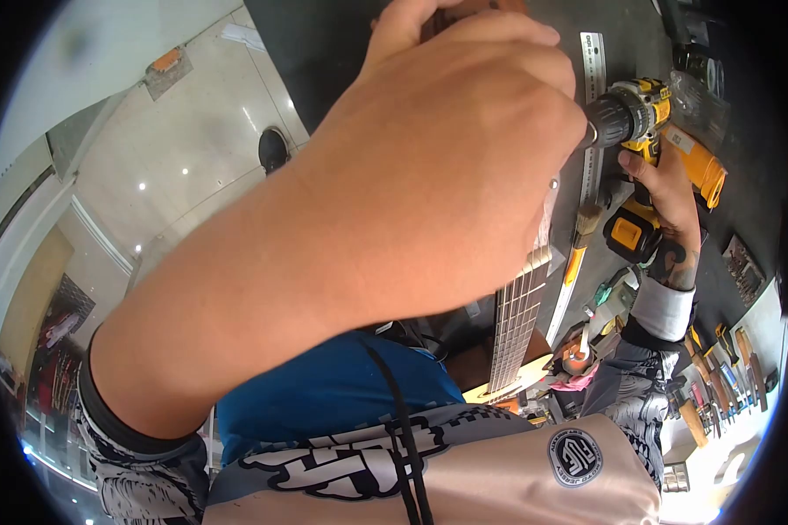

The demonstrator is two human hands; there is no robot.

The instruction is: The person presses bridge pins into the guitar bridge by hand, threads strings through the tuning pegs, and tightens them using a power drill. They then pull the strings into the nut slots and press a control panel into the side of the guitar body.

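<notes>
1. Head view: the drill [643, 114] is yellow and black, with a dark grey chuck pointing left and a black battery block at its foot. It sits at the upper right, above the dark tabletop [341, 44].
2. The right hand [665, 188] has its grip clenched around the drill's handle.
3. The left hand [446, 166] fills the middle, fingers curled over the top of a guitar neck [517, 319]; what its grip encloses is hidden.
4. A steel ruler [592, 96] lies just beside the chuck.
</notes>
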